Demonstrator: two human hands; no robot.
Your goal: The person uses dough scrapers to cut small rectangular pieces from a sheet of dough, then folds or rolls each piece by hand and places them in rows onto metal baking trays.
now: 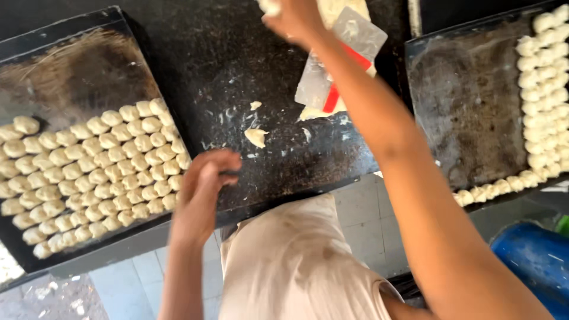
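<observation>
My left hand (204, 181) hovers at the near edge of the dark worktop (237, 71), fingers curled shut, beside the left baking tray (77, 77) filled with rows of small pale dough pieces (101, 172). Whether it holds anything I cannot tell. My right hand (293, 21) reaches to the far side of the worktop and closes on a lump of pale dough (269, 6) at the frame's top edge. Under my right forearm lies a flat scraper with a red stripe (332, 71) on a sheet of dough.
A second dark tray (468, 106) at the right carries dough pieces (545, 89) along its right and near edges. Dough scraps (256, 136) dot the worktop. A blue drum (536, 261) stands on the tiled floor at lower right.
</observation>
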